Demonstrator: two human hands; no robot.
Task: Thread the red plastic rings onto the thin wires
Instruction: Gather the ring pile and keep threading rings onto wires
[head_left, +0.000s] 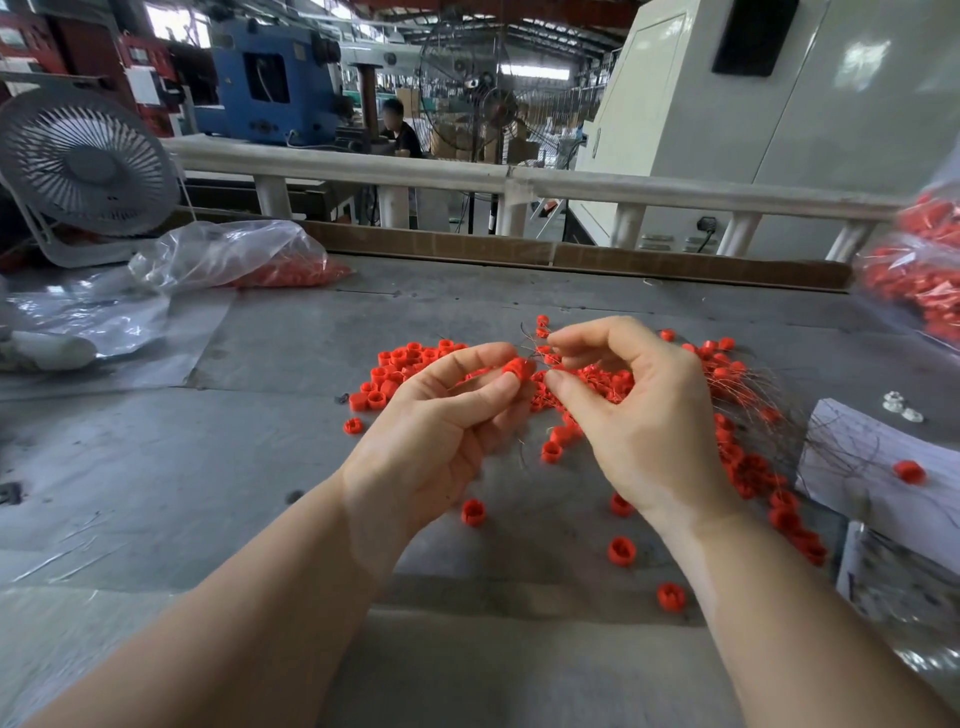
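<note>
My left hand (431, 431) pinches one red plastic ring (517, 368) between thumb and forefinger, above the table. My right hand (639, 410) is just to its right, fingertips pinched on a thin wire (535, 347) whose end reaches the ring. A pile of loose red rings (410, 364) lies on the grey table (260, 467) behind my hands. More rings with thin wires (748, 395) spread to the right. Single rings (621, 551) are scattered near my wrists.
A clear bag of red rings (244, 257) lies at the back left beside a white fan (85, 166). More bagged rings (919, 280) stack at the right edge. White paper sheets (878, 467) lie on the right. A cardboard strip (519, 254) borders the table's far edge.
</note>
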